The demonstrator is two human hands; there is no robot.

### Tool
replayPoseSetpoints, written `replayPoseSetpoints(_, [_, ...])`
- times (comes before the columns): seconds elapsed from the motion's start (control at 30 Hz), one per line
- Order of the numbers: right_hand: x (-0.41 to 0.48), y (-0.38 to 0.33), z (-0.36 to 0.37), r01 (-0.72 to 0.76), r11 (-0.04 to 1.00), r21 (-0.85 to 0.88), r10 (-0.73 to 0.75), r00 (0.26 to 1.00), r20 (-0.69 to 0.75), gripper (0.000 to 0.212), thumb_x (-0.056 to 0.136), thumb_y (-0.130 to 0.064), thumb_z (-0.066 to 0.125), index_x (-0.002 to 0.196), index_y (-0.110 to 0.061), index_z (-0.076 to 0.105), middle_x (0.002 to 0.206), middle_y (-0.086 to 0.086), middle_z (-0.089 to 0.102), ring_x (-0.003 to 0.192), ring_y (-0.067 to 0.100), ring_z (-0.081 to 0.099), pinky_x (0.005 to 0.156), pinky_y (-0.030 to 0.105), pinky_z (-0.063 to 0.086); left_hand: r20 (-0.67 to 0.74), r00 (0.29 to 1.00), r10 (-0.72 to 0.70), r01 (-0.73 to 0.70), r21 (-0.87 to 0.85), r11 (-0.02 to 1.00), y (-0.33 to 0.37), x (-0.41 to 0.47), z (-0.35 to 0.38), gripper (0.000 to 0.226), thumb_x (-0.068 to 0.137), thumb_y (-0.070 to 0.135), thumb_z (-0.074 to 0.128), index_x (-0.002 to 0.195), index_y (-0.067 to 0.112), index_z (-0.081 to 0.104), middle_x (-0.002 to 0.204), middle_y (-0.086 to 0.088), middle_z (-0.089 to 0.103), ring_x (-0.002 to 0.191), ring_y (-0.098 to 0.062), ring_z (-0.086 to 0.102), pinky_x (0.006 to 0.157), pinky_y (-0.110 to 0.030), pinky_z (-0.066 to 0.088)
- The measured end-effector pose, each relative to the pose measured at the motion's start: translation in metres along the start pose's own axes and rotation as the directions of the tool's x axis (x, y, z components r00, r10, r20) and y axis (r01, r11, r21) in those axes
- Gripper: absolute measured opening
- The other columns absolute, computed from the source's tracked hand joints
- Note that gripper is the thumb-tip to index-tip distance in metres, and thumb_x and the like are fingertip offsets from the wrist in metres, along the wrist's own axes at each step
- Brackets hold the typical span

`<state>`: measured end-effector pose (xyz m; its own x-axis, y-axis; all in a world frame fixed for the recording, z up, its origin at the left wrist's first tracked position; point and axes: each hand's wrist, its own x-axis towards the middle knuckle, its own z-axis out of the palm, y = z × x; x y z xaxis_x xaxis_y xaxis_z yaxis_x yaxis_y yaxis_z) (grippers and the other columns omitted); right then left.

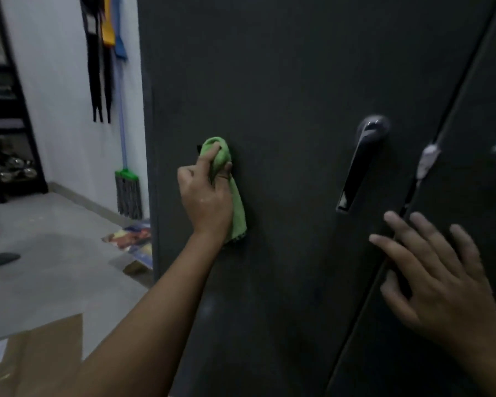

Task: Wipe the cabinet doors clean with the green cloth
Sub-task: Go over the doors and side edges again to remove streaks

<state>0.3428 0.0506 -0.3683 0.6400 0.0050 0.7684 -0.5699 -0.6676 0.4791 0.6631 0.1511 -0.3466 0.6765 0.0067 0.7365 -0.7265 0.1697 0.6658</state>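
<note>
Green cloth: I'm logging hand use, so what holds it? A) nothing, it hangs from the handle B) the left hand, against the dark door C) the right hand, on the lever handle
B: the left hand grips the green cloth against the cabinet door, while the right hand is spread open by the seam, holding nothing.

Head view, close, facing cabinet door [298, 81]

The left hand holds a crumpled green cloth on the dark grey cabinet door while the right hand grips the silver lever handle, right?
No. The head view shows the right hand spread open over the door seam, below the silver lever handle, not gripping it. The left hand does hold the crumpled green cloth on the dark grey cabinet door.
</note>
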Motion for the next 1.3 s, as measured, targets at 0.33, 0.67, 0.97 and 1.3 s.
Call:
replayPoseSetpoints(0.33, [0.08, 0.066, -0.087, -0.052, 0.995, 0.086, 0.049, 0.998, 0.029, 0.057, 0.081, -0.028, 0.046, 0.136, -0.021, 0.061, 0.141, 0.012, 0.054, 0.146, 0.034, 0.035, 0.117, 0.063, 0.023, 0.462, 0.774, 0.432, -0.472, -0.033, 0.881, 0.09, -0.054, 0.019, 0.042, 0.087, 0.025, 0.066, 0.126, 0.036, 0.056, 0.097, 0.003, 0.045, 0.084, -0.016, 0.047, 0.069, -0.029, 0.047])
replayPoseSetpoints(0.67, [0.144, 0.094, -0.111, 0.03, 0.998, 0.055, -0.035, 0.995, 0.092, 0.057, 0.08, -0.04, 0.047, 0.135, -0.033, 0.059, 0.155, 0.005, 0.044, 0.15, 0.026, 0.026, 0.117, 0.058, 0.018, 0.216, 0.883, 0.416, -0.447, 0.12, 0.887, 0.093, 0.08, 0.013, 0.051, 0.074, -0.002, 0.058, 0.114, 0.026, 0.07, 0.094, -0.001, 0.043, 0.084, -0.018, 0.044, 0.074, -0.022, 0.036])
replayPoseSetpoints(0.97, [0.31, 0.143, -0.116, 0.052, 0.999, 0.018, -0.05, 0.994, -0.101, 0.057, 0.08, -0.036, 0.046, 0.133, -0.026, 0.065, 0.155, 0.003, 0.045, 0.148, 0.026, 0.033, 0.117, 0.064, 0.019, -0.206, 0.976, 0.073, -0.062, 0.06, 0.996, 0.167, 0.303, 0.045, 0.036, 0.101, 0.024, 0.054, 0.137, 0.028, 0.058, 0.101, -0.005, 0.038, 0.092, -0.026, 0.048, 0.086, -0.03, 0.039])
replayPoseSetpoints(1.3, [0.505, 0.222, -0.211, -0.169, 0.984, 0.058, 0.178, 0.965, -0.193, 0.059, 0.079, -0.033, 0.045, 0.135, -0.022, 0.061, 0.153, 0.006, 0.046, 0.146, 0.029, 0.035, 0.119, 0.062, 0.012, 0.143, 0.767, 0.626, -0.635, 0.022, 0.772, 0.329, 0.303, 0.104, 0.053, 0.085, 0.03, 0.056, 0.137, 0.025, 0.049, 0.108, -0.005, 0.037, 0.093, -0.02, 0.039, 0.088, -0.035, 0.037])
